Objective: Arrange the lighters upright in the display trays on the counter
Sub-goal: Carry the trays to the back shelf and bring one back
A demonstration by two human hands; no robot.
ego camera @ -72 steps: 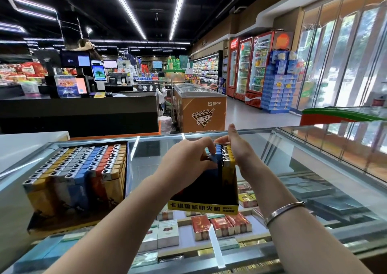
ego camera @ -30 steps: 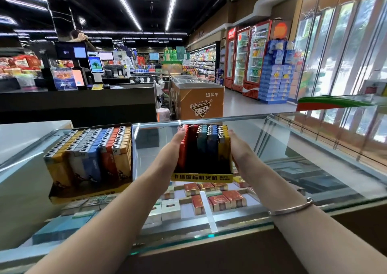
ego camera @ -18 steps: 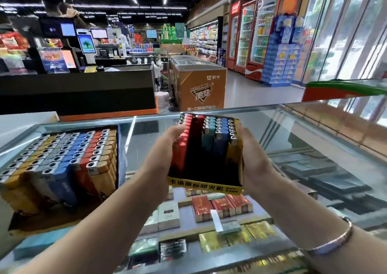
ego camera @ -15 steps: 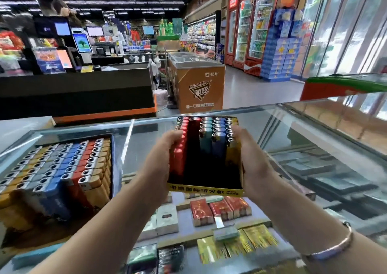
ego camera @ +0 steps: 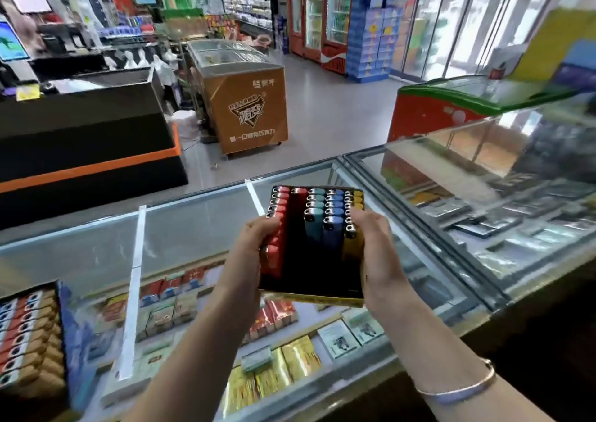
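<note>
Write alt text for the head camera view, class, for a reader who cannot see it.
Two hands, left and right, hold a tray of lighters above a glass shop counter. The tray has rows of red, teal, blue and yellow lighters and one nearly empty row. A second, fuller tray sits on the counter at far left.

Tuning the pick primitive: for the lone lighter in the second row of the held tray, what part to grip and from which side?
Pinch the metal cap of the lone lighter, coming from above the open tray top. Its body sits deep between the red row and teal row; only the cap stands exposed. The near side of its slot is empty, so one fingertip could probably drop in there.
</note>
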